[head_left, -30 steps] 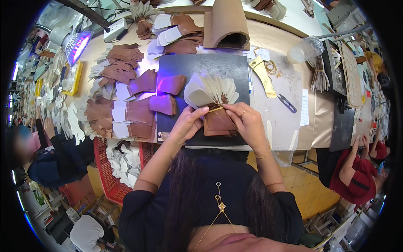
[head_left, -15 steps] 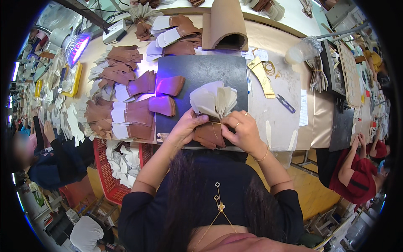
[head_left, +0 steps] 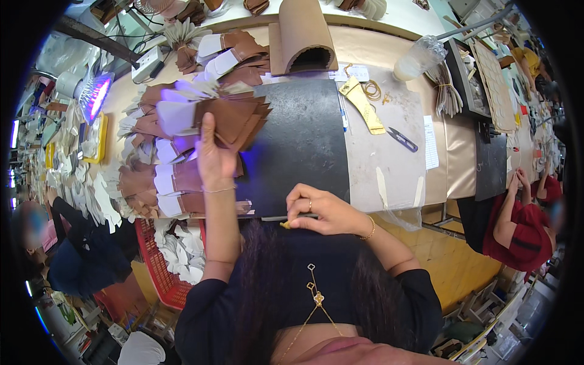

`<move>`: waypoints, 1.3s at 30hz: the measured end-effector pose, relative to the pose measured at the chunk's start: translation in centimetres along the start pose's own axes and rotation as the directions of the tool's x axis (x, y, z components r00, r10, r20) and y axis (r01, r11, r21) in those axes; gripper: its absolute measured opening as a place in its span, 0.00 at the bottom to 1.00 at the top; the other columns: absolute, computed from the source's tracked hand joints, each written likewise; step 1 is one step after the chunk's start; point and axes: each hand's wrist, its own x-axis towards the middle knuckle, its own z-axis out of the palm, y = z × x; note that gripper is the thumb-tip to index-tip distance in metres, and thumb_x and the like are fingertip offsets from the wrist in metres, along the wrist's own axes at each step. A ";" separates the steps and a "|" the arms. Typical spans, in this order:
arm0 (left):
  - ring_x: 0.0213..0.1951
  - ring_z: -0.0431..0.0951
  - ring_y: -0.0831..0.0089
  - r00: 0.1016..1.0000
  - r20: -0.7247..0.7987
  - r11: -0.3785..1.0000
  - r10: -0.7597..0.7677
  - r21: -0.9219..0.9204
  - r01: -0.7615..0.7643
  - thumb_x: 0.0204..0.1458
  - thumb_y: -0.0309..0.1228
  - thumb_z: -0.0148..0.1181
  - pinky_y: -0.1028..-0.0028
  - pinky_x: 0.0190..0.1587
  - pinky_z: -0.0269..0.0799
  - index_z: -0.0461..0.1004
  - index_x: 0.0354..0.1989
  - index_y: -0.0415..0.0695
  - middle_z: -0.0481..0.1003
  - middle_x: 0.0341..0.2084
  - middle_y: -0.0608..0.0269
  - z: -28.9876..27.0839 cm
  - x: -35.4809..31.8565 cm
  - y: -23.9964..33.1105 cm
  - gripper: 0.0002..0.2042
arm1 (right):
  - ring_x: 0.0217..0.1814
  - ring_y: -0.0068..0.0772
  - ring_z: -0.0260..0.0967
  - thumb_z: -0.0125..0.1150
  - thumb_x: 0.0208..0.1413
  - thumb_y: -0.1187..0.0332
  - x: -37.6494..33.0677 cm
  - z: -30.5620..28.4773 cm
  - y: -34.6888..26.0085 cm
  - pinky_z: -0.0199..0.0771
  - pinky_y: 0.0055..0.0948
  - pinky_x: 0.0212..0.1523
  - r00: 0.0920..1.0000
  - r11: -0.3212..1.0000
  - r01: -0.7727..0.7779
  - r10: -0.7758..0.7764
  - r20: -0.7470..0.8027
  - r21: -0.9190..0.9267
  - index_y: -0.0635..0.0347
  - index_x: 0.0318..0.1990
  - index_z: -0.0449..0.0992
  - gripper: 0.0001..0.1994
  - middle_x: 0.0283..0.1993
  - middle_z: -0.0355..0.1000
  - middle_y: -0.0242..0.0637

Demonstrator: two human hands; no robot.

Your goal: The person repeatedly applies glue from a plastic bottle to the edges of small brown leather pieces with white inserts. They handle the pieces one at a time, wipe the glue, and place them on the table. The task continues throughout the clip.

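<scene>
My left hand (head_left: 216, 158) grips a fanned bundle of brown leather pieces (head_left: 234, 118) with pale grey-white ends, raised over the left part of the black mat (head_left: 301, 146). Its thumb lies along the brown side; the other fingers are hidden behind the bundle. By the mat's front edge, my right hand (head_left: 319, 210) is closed, fingertips pressed together. A small yellowish bit shows below those fingertips, too small to name. Under and beside the raised bundle lie stacks of similar brown and white pieces (head_left: 182, 173).
A lit lamp (head_left: 96, 97) shines from the left. Behind the mat stands a curved brown form (head_left: 307, 36). To the right lie a yellow strip (head_left: 362, 103), thread snips (head_left: 403, 139) and a plastic bottle (head_left: 420, 58). A red basket (head_left: 161, 267) of white scraps sits below the table. Other people sit at both sides.
My left hand has carried the bundle from the mat's front to the upper left, over the stacks. My right hand has let go of the bundle and dropped back to the table's front edge.
</scene>
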 end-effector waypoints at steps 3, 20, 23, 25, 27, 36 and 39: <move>0.55 0.74 0.63 0.960 0.236 0.962 0.148 0.189 -0.195 0.54 0.31 0.66 0.60 0.60 0.70 0.68 0.58 0.40 0.72 0.55 0.56 -1.3 0.6 0.8 0.24 | 0.32 0.36 0.73 0.63 0.56 0.70 -0.3 -1.7 1.2 0.73 0.30 0.36 0.886 0.936 -0.227 0.083 -0.456 -0.270 0.61 0.33 0.76 0.05 0.32 0.73 0.39; 0.60 0.67 0.68 0.820 0.571 0.618 -0.026 0.654 -0.436 0.43 0.25 0.74 0.69 0.63 0.63 0.44 0.70 0.47 0.66 0.58 0.58 0.0 -0.8 -5.1 0.49 | 0.76 0.52 0.46 0.71 0.44 0.71 -0.1 -9.5 3.0 0.51 0.42 0.72 0.838 0.781 -0.331 -0.014 -0.545 -0.530 0.52 0.68 0.59 0.41 0.74 0.47 0.49; 0.59 0.67 0.69 0.821 0.547 0.810 -0.163 0.550 -0.206 0.41 0.16 0.67 0.70 0.63 0.63 0.43 0.71 0.48 0.66 0.57 0.60 0.1 -1.5 -6.0 0.49 | 0.74 0.57 0.46 0.75 0.41 0.68 1.6 -6.0 2.3 0.52 0.45 0.71 0.915 0.741 -0.237 -0.047 -0.402 -0.628 0.48 0.72 0.52 0.49 0.75 0.43 0.49; 0.61 0.65 0.69 0.819 0.530 0.828 -0.218 0.544 -0.132 0.43 0.23 0.70 0.69 0.65 0.60 0.44 0.71 0.47 0.63 0.60 0.61 -0.2 -2.3 -6.3 0.48 | 0.74 0.57 0.46 0.74 0.41 0.68 1.8 -5.0 2.1 0.52 0.45 0.71 0.898 0.824 -0.228 -0.028 -0.439 -0.519 0.50 0.73 0.49 0.50 0.75 0.43 0.49; 0.62 0.64 0.69 0.810 0.555 0.766 -0.189 0.599 -0.231 0.43 0.25 0.70 0.69 0.65 0.59 0.45 0.71 0.47 0.62 0.61 0.63 -0.6 -2.6 -6.2 0.48 | 0.73 0.58 0.46 0.73 0.42 0.68 1.7 -4.4 2.2 0.52 0.46 0.71 0.896 0.827 -0.214 -0.046 -0.441 -0.520 0.53 0.73 0.46 0.51 0.75 0.42 0.48; 0.64 0.62 0.67 0.684 0.633 0.763 -0.363 0.624 -0.172 0.51 0.16 0.51 0.69 0.66 0.56 0.49 0.71 0.47 0.63 0.60 0.57 -0.8 -3.8 -6.1 0.37 | 0.65 0.49 0.57 0.83 0.33 0.64 2.0 -3.1 3.7 0.60 0.38 0.66 0.746 0.963 -0.174 -0.006 -0.666 -0.204 0.55 0.74 0.45 0.60 0.61 0.54 0.46; 0.63 0.63 0.68 0.666 0.668 0.713 -0.332 0.640 -0.286 0.49 0.15 0.49 0.70 0.65 0.56 0.52 0.70 0.46 0.63 0.59 0.58 -0.6 -3.9 -5.9 0.36 | 0.62 0.45 0.59 0.83 0.32 0.67 1.6 -2.8 4.5 0.63 0.38 0.63 0.759 0.921 -0.142 -0.133 -0.638 -0.362 0.51 0.65 0.60 0.49 0.58 0.54 0.42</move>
